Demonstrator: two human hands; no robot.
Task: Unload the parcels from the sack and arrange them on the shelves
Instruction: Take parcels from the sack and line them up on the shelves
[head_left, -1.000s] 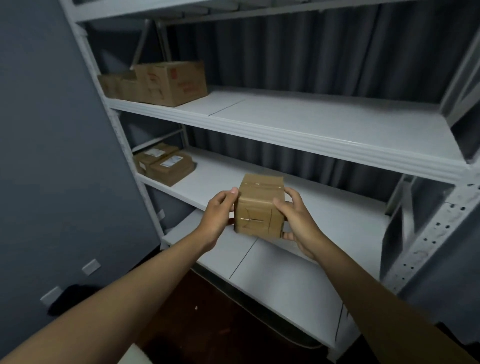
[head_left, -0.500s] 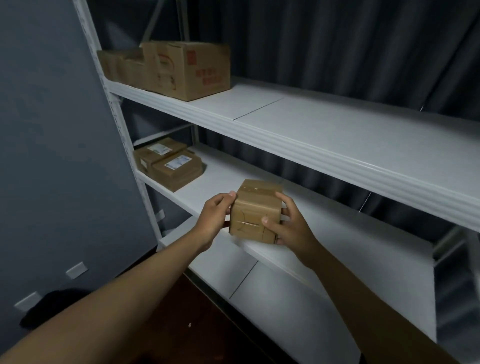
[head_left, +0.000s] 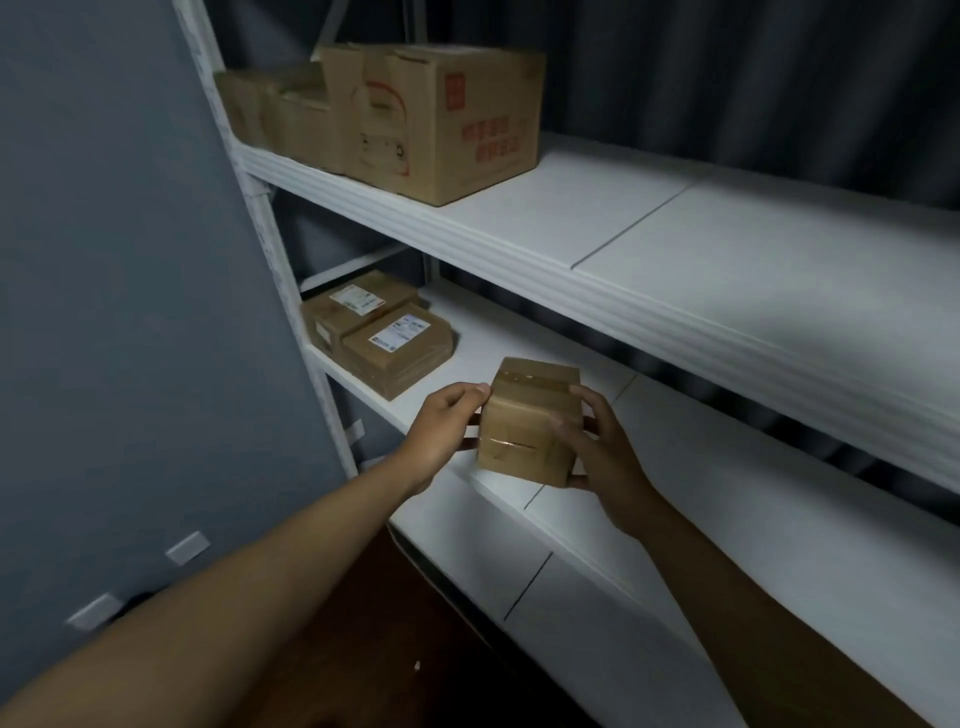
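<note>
A small taped cardboard parcel is held between both hands at the front edge of the middle shelf. My left hand grips its left side, thumb on the top corner. My right hand curls round its right side and underside. Two flat labelled parcels lie at the left end of that shelf. The sack is out of view.
The upper shelf carries a large printed carton and smaller boxes at its left end. A lower shelf sits below. A grey wall with white sockets stands left; dark curtain hangs behind the rack.
The view has closed in on the rack and swung left. Both hands have carried the parcel forward over the middle shelf's front edge.
</note>
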